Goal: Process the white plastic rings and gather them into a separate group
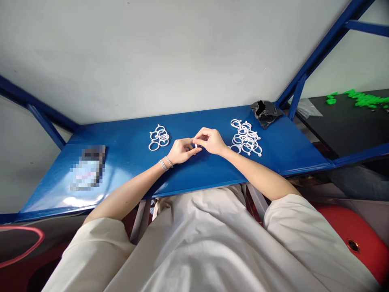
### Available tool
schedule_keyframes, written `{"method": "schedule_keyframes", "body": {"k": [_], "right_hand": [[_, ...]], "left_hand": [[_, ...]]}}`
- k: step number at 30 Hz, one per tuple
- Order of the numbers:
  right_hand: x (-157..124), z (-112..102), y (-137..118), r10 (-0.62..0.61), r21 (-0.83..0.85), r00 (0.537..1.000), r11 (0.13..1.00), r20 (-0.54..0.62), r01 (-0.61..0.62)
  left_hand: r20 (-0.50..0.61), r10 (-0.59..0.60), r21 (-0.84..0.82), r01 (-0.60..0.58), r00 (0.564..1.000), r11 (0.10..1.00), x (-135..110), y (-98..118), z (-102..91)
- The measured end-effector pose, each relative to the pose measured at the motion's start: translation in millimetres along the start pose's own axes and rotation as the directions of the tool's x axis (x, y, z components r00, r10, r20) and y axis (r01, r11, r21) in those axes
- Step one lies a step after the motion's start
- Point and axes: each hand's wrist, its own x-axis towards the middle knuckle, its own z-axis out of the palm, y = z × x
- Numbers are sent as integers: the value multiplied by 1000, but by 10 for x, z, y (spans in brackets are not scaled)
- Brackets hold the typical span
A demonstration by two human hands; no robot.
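Observation:
Over the middle of the blue table (pixel 127 174), my left hand (pixel 181 151) and my right hand (pixel 210 140) meet fingertip to fingertip. Between them they pinch a small white piece, probably a white ring (pixel 196 145), mostly hidden by the fingers. To the left of my left hand lies a small group of white plastic rings (pixel 154 146), each with a little knob on its rim. Right of my right hand spreads a larger heap of similar white rings (pixel 246 140), some overlapping.
A crumpled black plastic bag (pixel 266 114) sits at the table's back right corner. On the left lies a pixelated, blurred item (pixel 88 168). Blue frame bars (pixel 296 95) rise at both sides. Bright green pieces (pixel 364 99) lie on a dark table at the right.

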Motion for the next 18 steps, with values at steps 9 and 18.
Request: {"method": "schedule_keyframes", "body": {"k": [9,18], "right_hand": [[6,21,36,21,10,1000,1000,-5,-21],[39,-78,6,-65,-128,998,990,-19,62]], "left_hand": [[-13,-19,-4,19,1000,1000,3,4,6],[-23,-78,8,78,997,997,12,52,17]]}}
